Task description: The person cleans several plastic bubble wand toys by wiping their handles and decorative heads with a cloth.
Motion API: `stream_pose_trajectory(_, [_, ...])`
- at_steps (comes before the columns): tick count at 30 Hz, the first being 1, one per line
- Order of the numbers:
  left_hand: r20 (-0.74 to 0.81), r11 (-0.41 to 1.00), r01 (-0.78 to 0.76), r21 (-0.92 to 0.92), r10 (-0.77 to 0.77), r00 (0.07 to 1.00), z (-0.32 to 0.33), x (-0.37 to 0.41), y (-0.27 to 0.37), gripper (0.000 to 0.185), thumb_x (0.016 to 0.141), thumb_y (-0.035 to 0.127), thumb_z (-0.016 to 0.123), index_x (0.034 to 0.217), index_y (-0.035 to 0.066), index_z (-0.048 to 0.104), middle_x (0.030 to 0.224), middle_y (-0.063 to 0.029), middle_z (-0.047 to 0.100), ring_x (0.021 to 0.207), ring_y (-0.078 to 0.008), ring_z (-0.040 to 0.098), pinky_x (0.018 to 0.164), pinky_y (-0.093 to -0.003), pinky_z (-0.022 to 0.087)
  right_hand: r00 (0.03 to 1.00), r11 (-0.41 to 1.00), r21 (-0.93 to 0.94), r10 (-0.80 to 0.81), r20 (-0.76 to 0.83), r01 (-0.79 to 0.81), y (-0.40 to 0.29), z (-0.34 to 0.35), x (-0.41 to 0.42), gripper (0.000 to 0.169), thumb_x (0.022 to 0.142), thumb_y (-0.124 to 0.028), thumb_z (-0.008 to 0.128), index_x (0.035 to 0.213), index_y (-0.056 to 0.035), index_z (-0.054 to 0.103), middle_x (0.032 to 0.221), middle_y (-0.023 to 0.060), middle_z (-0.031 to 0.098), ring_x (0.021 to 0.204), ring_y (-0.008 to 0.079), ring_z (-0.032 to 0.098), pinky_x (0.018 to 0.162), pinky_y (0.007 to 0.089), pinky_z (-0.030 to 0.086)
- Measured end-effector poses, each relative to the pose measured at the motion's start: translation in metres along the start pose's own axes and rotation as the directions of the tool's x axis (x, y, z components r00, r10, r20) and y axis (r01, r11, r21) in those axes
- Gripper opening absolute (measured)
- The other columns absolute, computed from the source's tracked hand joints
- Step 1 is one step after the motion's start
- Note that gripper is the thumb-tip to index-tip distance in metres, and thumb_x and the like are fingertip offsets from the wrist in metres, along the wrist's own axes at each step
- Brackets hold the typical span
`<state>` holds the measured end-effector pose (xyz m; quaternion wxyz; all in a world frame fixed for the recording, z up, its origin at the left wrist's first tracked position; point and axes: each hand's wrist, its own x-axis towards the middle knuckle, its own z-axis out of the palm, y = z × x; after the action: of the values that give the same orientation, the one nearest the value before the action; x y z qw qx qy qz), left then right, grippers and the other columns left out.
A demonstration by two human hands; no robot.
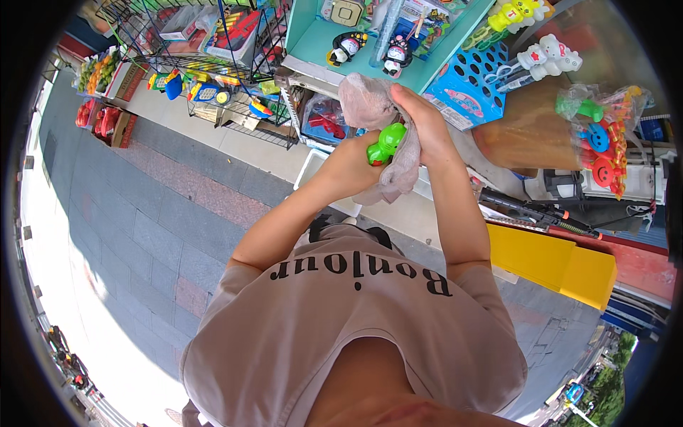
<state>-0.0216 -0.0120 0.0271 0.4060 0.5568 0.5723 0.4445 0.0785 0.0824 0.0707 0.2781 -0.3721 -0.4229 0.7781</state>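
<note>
My left hand (347, 165) grips a shiny green toy figure (388, 143) with a red patch near its lower end. A greyish-pink cloth (368, 101) drapes beside and partly behind the figure. My right hand (424, 120) clasps this cloth from the right, with the thumb and fingers near its upper edge. The cloth's lower folds hang beneath the two hands. Beyond them, two black-and-white panda figures stand in a turquoise display box (312, 45). How much of the green toy lies inside my left fist is hidden.
A wire rack (213, 58) with boxed toys is at the upper left. A blue perforated box (469, 88) holds white figure-topped tubes at the right. Bagged toys, a black toy gun (533, 208) and a yellow panel (549, 259) lie further right. Fruit boxes stand far left.
</note>
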Motion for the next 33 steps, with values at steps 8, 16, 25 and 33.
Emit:
stream_pose_trajectory(8, [0.342, 0.909, 0.275, -0.313, -0.162, 0.926, -0.073, 0.035, 0.005, 0.014, 0.069, 0.005, 0.057, 0.082, 0.003, 0.051, 0.055, -0.0027, 0.050, 0.044, -0.0098, 0.047, 0.042, -0.0240, 0.037, 0.956, 0.906, 0.333, -0.193, -0.221, 0.260, 0.038, 0.034, 0.026, 0.045, 0.088, -0.038, 0.039, 0.116, -0.0026, 0.044, 0.107, 0.0111, 0.055, 0.095, 0.0228, 0.055, 0.082, 0.0352, 0.044])
stream_pose_trajectory(16, [0.442, 0.824, 0.243, -0.513, 0.011, 0.897, -0.103, 0.064, -0.030, 0.051, 0.084, 0.051, 0.042, 0.094, 0.002, 0.047, 0.055, -0.0009, 0.046, 0.040, -0.0061, 0.041, 0.038, -0.0201, 0.033, 0.841, 0.842, 0.057, -0.538, 0.053, 0.536, 0.027, 0.068, 0.018, 0.047, 0.089, -0.034, 0.040, 0.125, -0.0041, 0.031, 0.120, 0.0112, 0.042, 0.107, 0.0194, 0.043, 0.091, 0.0338, 0.033])
stream_pose_trajectory(25, [0.600, 0.822, 0.330, -0.464, 0.018, 0.800, -0.094, 0.074, -0.014, 0.070, 0.079, 0.066, 0.029, 0.087, -0.001, 0.048, 0.061, -0.0053, 0.048, 0.036, -0.0100, 0.039, 0.034, -0.0228, 0.031, 0.714, 0.780, -0.402, -0.613, -0.338, 0.479, -0.011, 0.078, 0.038, 0.036, 0.087, -0.037, 0.044, 0.097, -0.0033, 0.052, 0.082, 0.0042, 0.057, 0.071, 0.0139, 0.053, 0.065, 0.0255, 0.042])
stream_pose_trajectory(33, [0.686, 0.517, 0.545, -0.660, 0.118, 0.718, -0.091, 0.102, 0.031, 0.067, 0.068, 0.076, 0.033, 0.076, 0.010, 0.046, 0.060, -0.0026, 0.044, 0.033, -0.0093, 0.035, 0.030, -0.0222, 0.023, 0.882, 0.910, 0.018, -0.396, -0.256, 0.414, -0.042, 0.045, 0.039, 0.052, 0.083, -0.048, 0.045, 0.109, -0.0024, 0.048, 0.096, 0.0078, 0.057, 0.085, 0.0152, 0.055, 0.075, 0.0281, 0.044])
